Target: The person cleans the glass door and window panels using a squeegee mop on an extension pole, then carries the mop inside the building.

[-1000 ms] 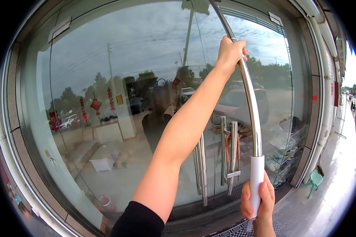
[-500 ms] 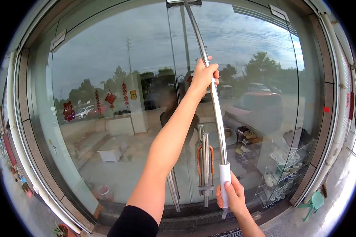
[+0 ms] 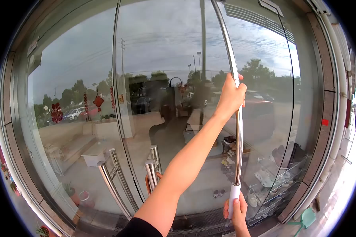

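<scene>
A long metal pole (image 3: 238,146) with a white grip (image 3: 234,195) stands nearly upright before the glass doors (image 3: 158,51). High on the pole, my left hand (image 3: 231,94) is wrapped round the metal. Lower down, my right hand (image 3: 238,207) holds the white grip, with the thumb along it. The pole's upper end runs out at the top of the view, so its head is barely visible. Metal door handles (image 3: 114,187) stand at the lower left, and another handle (image 3: 151,172) is partly behind my left forearm.
Behind the glass at the right is a rack of shoes (image 3: 281,179). A green stool (image 3: 306,217) stands outside at the lower right. Red decorations (image 3: 98,101) hang at the left. A potted plant (image 3: 45,231) is at the lower left edge.
The squeegee-like head at the top has left the view. The pole and both hands have moved right across the glass, and the door handles now appear further left.
</scene>
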{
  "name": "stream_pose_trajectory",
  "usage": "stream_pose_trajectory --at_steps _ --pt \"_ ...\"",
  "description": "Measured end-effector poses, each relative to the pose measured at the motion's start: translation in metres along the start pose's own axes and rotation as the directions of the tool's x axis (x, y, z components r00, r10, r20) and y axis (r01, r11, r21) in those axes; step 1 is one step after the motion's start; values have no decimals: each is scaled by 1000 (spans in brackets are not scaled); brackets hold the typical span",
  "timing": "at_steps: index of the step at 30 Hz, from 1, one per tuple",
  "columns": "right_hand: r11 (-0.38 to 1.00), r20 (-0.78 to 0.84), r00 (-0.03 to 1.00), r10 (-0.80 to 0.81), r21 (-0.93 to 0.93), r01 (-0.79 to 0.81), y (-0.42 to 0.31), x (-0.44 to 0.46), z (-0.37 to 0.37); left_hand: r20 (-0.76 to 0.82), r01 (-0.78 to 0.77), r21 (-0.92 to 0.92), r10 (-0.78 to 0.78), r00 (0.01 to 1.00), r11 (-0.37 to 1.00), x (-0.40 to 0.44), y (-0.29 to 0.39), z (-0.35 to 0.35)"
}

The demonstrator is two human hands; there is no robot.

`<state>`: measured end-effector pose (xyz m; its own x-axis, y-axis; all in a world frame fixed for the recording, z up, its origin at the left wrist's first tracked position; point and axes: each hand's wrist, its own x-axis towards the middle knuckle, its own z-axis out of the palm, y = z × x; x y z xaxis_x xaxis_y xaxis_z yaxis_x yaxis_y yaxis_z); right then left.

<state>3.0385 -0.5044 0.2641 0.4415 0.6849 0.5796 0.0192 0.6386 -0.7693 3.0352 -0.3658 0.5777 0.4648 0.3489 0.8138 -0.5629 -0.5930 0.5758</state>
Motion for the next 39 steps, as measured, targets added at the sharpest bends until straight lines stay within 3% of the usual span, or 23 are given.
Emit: stream_pose_trajectory --at_steps 7,11,14,17,20,23,27,29,32,35,39 --pt "998 -147 987 -63 -1 63 -21 43 -82 43 12 33 -13 999 999 65 -33 101" --pt "999 -97 995 -14 51 19 -14 43 -102 45 -17 38 15 999 999 63 -46 111" --pt "991 46 998 32 130 -38 -1 26 -87 55 40 146 -48 997 988 34 -38 94" --pt "990 172 982 77 104 -96 8 7 -80 -36 69 239 -62 997 969 -1 -21 73" --pt "991 292 947 133 -39 -127 -13 4 -100 -201 47 216 -3 979 975 -21 -13 49" --pt "933 316 912 262 -325 -155 -63 13 -137 -382 33 135 21 924 990 -39 -5 39" --pt "876 258 957 134 -482 7 -85 30 -219 -510 -56 -19 39 859 998 -34 -28 82" --pt "876 157 980 123 -481 -33 -84 25 -267 -477 -59 -39 33 878 998 -21 -52 133" --pt "966 27 989 144 -222 -134 -60 -15 -289 -245 71 21 -64 968 997 -7 -77 218" --pt "988 -18 988 155 -11 -155 -38 -43 -265 -77 186 145 -176 981 972 1 -95 270" --pt "980 77 984 160 110 -168 -20 -54 -218 -75 215 270 -203 976 939 -21 -83 238"
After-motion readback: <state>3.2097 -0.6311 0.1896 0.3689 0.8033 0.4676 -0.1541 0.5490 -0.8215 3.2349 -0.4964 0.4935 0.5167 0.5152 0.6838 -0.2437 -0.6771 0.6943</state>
